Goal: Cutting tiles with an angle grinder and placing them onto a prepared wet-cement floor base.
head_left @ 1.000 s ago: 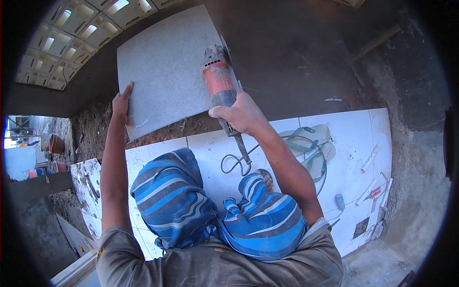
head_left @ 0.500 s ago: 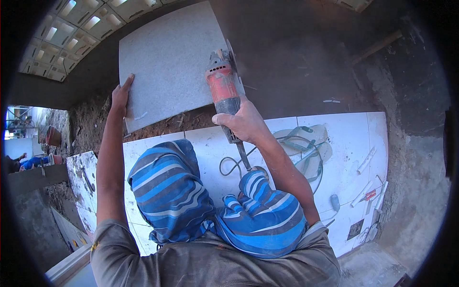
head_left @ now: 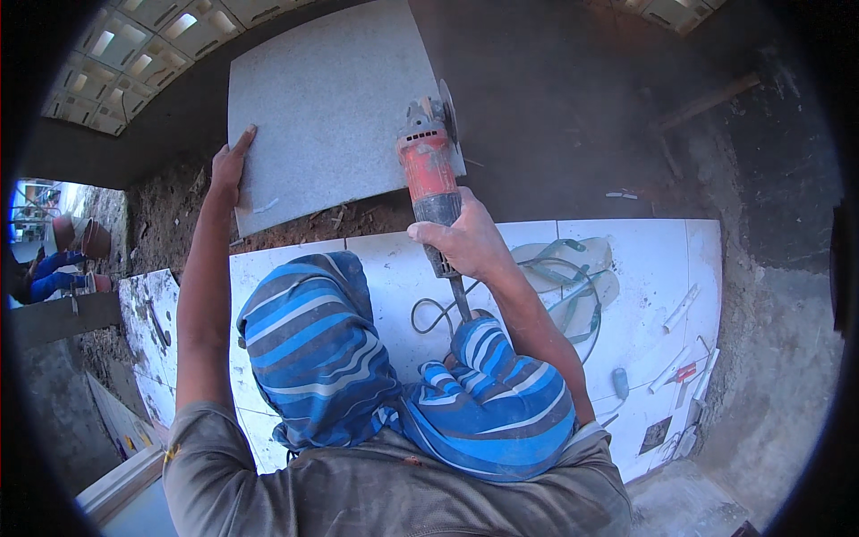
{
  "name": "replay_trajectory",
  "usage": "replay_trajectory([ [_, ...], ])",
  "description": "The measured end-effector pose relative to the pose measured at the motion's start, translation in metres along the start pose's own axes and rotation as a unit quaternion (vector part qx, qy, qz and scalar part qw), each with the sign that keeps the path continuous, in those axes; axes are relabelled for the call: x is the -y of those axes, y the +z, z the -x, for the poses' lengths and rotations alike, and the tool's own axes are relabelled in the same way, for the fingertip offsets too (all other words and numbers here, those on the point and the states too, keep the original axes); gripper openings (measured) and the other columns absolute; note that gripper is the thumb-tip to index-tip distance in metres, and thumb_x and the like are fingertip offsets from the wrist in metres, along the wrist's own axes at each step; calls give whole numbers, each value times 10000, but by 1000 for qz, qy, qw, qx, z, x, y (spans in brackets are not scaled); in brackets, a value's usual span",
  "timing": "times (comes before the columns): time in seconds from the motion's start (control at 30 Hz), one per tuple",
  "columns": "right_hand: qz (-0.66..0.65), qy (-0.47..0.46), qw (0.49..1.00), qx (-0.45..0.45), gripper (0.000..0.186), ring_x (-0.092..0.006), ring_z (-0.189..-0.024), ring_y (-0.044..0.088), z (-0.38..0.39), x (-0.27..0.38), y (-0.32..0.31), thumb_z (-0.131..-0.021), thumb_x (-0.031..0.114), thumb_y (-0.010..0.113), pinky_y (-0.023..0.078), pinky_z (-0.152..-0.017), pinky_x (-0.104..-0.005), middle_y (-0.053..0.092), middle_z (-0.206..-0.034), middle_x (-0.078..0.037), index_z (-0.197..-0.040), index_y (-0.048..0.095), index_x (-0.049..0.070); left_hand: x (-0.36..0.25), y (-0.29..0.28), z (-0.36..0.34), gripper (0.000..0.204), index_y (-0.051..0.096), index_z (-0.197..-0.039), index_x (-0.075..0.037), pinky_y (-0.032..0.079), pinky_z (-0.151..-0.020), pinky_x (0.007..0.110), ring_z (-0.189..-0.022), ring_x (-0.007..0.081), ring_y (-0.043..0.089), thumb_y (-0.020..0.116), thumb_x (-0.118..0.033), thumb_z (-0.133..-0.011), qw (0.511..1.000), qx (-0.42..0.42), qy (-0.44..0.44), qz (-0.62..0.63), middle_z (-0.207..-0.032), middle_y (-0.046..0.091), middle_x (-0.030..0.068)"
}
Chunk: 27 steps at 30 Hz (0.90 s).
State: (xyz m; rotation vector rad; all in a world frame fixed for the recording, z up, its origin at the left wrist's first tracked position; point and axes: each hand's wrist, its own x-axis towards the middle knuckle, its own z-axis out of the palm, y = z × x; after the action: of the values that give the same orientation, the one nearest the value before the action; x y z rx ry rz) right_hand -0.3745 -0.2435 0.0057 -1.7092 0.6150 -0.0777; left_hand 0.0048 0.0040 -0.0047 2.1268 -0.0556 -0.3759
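Observation:
A large pale grey tile (head_left: 322, 98) lies tilted at the far side, in front of me. My left hand (head_left: 231, 166) grips its left edge, with the thumb on top and the other fingers mostly hidden. In my right hand (head_left: 470, 237) is a dusty red and black angle grinder (head_left: 428, 166), held by its rear body. Its round disc (head_left: 448, 109) stands on edge along the tile's right side. Whether the disc touches the tile I cannot tell. The grinder's cord (head_left: 461, 295) runs back towards my knees.
White floor tiles (head_left: 644, 259) lie beneath me. Greenish flip-flops (head_left: 582, 286) sit among cord loops at right, near white offcut strips (head_left: 671, 371). Hollow blocks (head_left: 134, 54) stand at far left. Another person (head_left: 54, 273) is beside buckets (head_left: 97, 239). Dust hangs at far right.
The grinder and my right hand have shifted slightly right and nearer, and more of the disc shows. My left hand keeps its hold on the tile. The other person has moved further into view.

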Motion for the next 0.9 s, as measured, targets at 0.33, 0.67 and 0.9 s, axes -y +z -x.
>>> replay_trajectory([
  [0.33, 10, 13, 1000, -3, 632, -200, -819, 618, 12, -3, 0, -762, 406, 818, 524, -798, -341, 627, -902, -93, -1140, 569, -35, -5, 0, 5, 903, 548, -1369, 109, 518, -943, 396, -1019, 268, 684, 803, -583, -848, 1000, 4, 0, -9, -1185, 686, 188],
  [0.67, 5, 29, 999, 11, 675, -274, -875, 655, 20, -2, -3, -767, 409, 813, 529, -847, -382, 656, -959, -175, -1167, 566, -75, 0, 0, -4, 897, 556, -1371, 98, 515, -952, 396, -1039, 270, 680, 806, -585, -845, 1000, -21, 6, -22, -1194, 685, 187],
  [0.9, 8, 34, 999, 17, 687, -235, -888, 634, 29, 6, -3, -781, 411, 814, 523, -855, -365, 637, -982, -131, -1217, 558, -54, 0, -3, -2, 850, 585, -1348, 76, 516, -933, 402, -1012, 267, 681, 801, -580, -853, 1000, -11, 3, -16, -1172, 690, 176],
])
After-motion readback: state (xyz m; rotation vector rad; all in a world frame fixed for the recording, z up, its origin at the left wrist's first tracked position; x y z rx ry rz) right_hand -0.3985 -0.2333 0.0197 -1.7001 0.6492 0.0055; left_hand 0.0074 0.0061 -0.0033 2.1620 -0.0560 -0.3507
